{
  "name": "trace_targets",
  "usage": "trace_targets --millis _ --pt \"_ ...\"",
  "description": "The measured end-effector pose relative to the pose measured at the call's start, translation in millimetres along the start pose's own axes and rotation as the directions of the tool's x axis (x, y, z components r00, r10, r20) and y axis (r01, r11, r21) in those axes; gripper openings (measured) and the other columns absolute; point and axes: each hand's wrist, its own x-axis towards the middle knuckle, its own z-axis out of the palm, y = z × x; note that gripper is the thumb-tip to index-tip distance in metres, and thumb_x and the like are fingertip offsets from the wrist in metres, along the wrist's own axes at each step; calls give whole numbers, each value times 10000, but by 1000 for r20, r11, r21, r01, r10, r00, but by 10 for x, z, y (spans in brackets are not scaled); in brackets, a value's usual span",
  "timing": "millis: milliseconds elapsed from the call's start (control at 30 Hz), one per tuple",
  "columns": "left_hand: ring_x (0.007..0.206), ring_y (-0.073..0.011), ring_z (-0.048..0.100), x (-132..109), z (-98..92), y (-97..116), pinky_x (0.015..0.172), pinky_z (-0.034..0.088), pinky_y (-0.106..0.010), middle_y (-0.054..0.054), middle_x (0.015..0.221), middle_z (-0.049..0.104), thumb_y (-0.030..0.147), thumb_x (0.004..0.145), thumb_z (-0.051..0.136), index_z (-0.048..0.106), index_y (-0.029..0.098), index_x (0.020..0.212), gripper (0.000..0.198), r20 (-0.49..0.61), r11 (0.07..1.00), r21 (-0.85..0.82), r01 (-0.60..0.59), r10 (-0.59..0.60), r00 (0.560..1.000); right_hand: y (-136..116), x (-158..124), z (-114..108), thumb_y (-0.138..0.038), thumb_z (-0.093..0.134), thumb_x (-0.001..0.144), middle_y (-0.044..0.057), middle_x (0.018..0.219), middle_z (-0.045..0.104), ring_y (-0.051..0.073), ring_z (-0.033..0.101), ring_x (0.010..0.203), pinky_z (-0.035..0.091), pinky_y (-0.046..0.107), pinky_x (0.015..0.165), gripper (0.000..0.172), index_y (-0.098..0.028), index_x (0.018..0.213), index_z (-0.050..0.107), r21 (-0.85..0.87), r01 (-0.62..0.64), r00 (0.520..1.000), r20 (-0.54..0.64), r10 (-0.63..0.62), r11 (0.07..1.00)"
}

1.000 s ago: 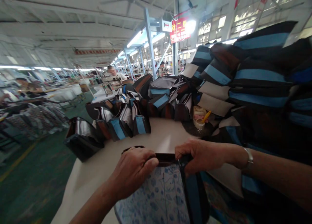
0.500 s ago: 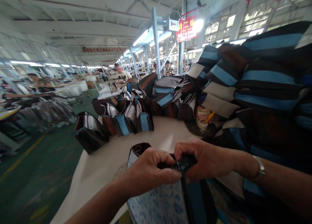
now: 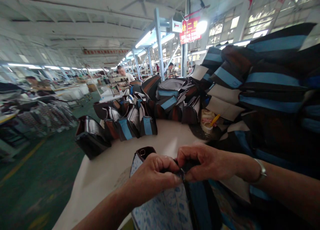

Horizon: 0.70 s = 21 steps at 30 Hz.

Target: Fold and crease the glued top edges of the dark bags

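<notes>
A handbag point(image 3: 172, 206) with a pale, blue-patterned lining panel and a dark side with a blue stripe stands at the near edge of the table. My left hand point(image 3: 157, 173) pinches its top edge from the left, thumb and forefinger closed on the dark rim. From the right, my right hand point(image 3: 207, 163) grips the same rim, its fingertips almost touching those of the left. A small metal ring shows on the bag's far dark end. What lies exactly between the fingertips is hidden.
On the pale table point(image 3: 100, 180) several finished-looking dark bags point(image 3: 127, 126) stand in a row at the back. A tub point(image 3: 207, 126) with a yellow-handled brush sits beyond my right hand. A tall pile of blue-striped bags point(image 3: 272, 79) rises at right. A person point(image 3: 125, 74) sits farther back.
My right hand has shifted slightly left, its thumb closing in beside the left thumb at the bag's rim. The bag stays in nearly the same place.
</notes>
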Motion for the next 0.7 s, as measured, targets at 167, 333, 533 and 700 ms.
trace_targets --millis 167,333,533,700 --pt "555 -97 293 3 34 65 498 187 -265 40 591 379 494 747 717 548 150 654 395 -69 991 124 49 -41 997 41 14 49 -161 626 782 -43 737 506 76 395 637 330 201 550 130 -139 908 598 29 -13 999 -46 15 999" --pt "546 -96 283 3 37 72 497 209 -268 48 583 365 343 809 591 542 155 649 252 -70 978 197 63 -50 996 -4 42 106 -120 605 767 -56 690 503 65 392 604 317 184 518 79 -136 845 600 -36 -37 992 -121 32 999" --pt "584 -102 382 -56 44 92 531 264 -257 40 607 420 204 808 496 615 132 683 187 -139 920 391 -10 70 988 57 52 236 -142 637 772 -47 692 568 66 444 614 344 175 540 67 -142 839 643 -104 -53 958 -286 21 993" --pt "574 -102 369 -84 1 16 526 261 -251 33 611 449 245 816 533 658 117 735 196 -96 957 289 19 10 995 156 6 291 -119 611 800 -8 725 574 80 486 626 362 194 570 37 -152 816 617 -335 212 908 -280 -312 918"
